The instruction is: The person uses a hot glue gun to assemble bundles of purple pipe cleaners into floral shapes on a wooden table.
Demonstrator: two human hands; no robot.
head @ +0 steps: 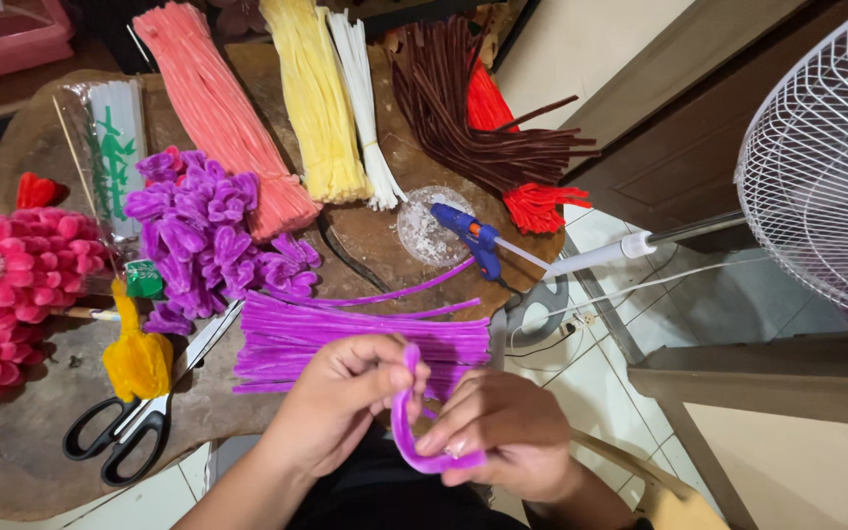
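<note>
Both my hands hold one purple pipe cleaner point(405, 432) bent into a loop, low in the middle of the view. My left hand point(345, 397) pinches its upper end between thumb and fingers. My right hand point(498, 427) grips the lower curve of the loop. Just beyond my hands lies a flat bundle of straight purple pipe cleaners point(345, 334) on the brown wooden table point(22, 442). A heap of folded purple pipe-cleaner petals point(203, 231) sits further left.
Black-handled scissors point(134, 417) lie at the left front beside a yellow fuzzy piece point(136, 358). Pink fuzzy flowers point(12, 265) fill the left edge. Pink point(218, 108), yellow point(318, 98), white, brown point(463, 108) and red bundles lie behind. A blue glue gun point(470, 236) rests mid-table. A white fan point(826, 157) stands right.
</note>
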